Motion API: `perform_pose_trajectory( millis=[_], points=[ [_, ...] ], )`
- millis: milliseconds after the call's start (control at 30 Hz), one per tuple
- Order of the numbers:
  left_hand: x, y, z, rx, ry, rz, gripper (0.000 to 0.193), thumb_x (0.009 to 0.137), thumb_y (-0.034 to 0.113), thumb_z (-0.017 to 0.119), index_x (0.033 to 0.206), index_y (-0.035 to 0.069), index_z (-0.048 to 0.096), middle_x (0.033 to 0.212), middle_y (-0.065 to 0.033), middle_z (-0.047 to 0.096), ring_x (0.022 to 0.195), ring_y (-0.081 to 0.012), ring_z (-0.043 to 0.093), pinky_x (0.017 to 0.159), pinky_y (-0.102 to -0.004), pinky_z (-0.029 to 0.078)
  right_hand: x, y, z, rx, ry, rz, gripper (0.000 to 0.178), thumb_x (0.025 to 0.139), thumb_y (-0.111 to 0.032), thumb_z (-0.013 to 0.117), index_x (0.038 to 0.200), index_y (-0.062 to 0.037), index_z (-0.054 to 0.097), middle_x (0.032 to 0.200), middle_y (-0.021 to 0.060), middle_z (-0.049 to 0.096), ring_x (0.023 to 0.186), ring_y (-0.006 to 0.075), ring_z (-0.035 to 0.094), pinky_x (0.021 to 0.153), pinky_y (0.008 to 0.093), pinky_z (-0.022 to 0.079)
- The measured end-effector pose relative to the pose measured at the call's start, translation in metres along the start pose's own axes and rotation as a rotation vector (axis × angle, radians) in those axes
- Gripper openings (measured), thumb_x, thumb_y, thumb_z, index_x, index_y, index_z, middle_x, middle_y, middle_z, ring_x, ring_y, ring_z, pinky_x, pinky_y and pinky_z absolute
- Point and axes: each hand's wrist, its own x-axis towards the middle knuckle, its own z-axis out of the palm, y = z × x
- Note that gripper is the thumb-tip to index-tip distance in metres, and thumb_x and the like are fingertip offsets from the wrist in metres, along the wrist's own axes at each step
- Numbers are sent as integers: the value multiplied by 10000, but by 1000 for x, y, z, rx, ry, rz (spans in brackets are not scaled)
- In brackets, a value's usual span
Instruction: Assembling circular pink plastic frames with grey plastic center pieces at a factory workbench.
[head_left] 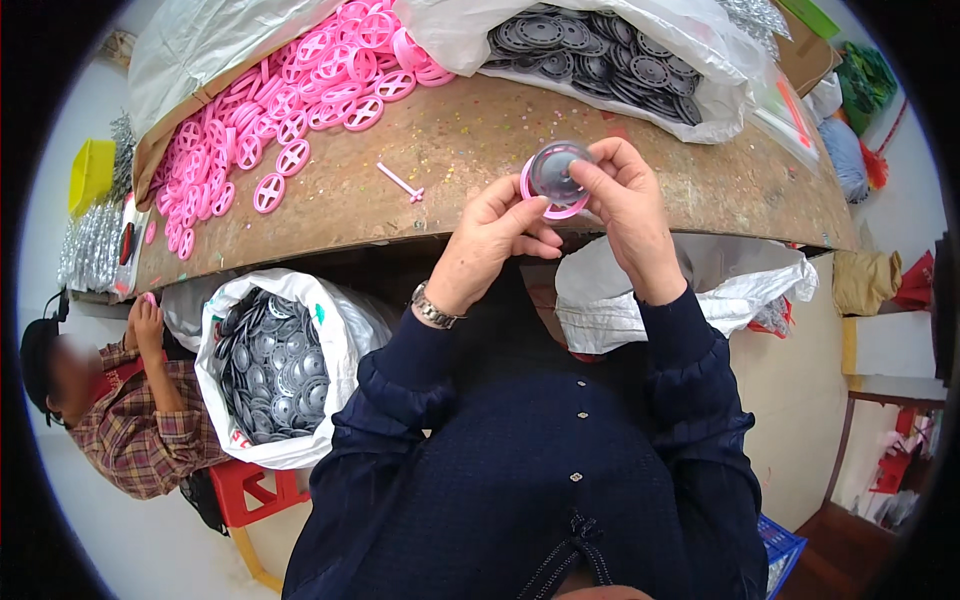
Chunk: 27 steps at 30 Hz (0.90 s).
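Over the front edge of the wooden table, both my hands work on one small piece. My left hand point(484, 240) is closed, thumb and fingers pinching the rim of a pink plastic ring point(568, 212). A grey plastic disc point(552, 168) lies over the ring, and my right hand point(630, 205) presses its thumb on the disc's face while the fingers curl behind. The disc covers most of the ring; whether the two are joined I cannot tell. On the tabletop to the left lies a thin pink stick point(400, 182).
Pink cross-spoked rings point(300, 95) pile up at the far left of the table point(460, 130). At the far right, dark discs point(590, 50) spill from a white sack. Another white sack point(345, 360) of grey discs stands at my left, near a seated person point(150, 420) and a red stool point(250, 490).
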Motion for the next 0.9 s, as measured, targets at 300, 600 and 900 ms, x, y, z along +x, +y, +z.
perform_pose_trajectory(
  millis=[300, 600, 900],
  points=[
    [-1, -4, 8, 39, 16, 111, 243, 1016, 125, 533, 1221, -6, 549, 1040, -103, 659, 837, -167, 689, 732, -305, 612, -19, -6, 11, -236, 1, -145, 356, 911, -17, 639, 1256, -1, 553, 1129, 71, 652, 1027, 121, 614, 902, 250, 482],
    [-2, -8, 10, 228, -7, 227, 240, 1031, 142, 513, 1215, -7, 549, 1055, -98, 654, 841, -158, 686, 698, -285, 605, -32, -11, 2, -402, -60, -102, 249, 927, -22, 624, 1173, 9, 605, 1041, 19, 656, 941, 78, 607, 831, 229, 490],
    [-3, -16, 25, 603, 84, 479, 179, 1017, 109, 524, 1112, -28, 590, 973, -62, 612, 769, -116, 643, 593, -236, 554, -41, -4, 1, -505, 14, -213, 129, 928, -20, 625, 1055, 3, 626, 950, -11, 647, 864, 59, 599, 784, 220, 488]
  ],
)
